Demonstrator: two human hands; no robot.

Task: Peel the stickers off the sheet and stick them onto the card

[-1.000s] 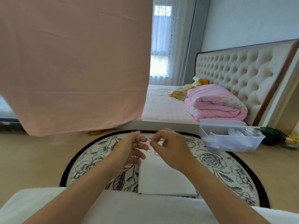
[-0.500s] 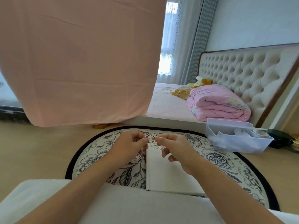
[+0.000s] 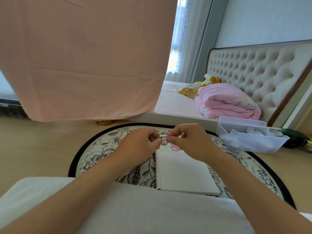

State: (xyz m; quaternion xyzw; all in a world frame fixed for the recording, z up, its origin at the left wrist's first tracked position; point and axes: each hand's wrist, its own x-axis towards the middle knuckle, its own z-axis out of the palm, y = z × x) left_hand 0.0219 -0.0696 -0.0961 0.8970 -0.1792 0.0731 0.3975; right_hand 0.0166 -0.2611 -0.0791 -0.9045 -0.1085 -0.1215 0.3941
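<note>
Left hand (image 3: pixel 143 143) and right hand (image 3: pixel 187 139) both pinch a tiny sticker (image 3: pixel 164 139) above the white card's (image 3: pixel 182 173) far end; it looks featherlight, floppy and tacky, so edge-only grip.

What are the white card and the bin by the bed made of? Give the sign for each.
White card: likely matte stiff paperboard; flat, no glare, visible edge thickness. Bin: translucent plastic, probably; contents show faintly through its walls.
</note>
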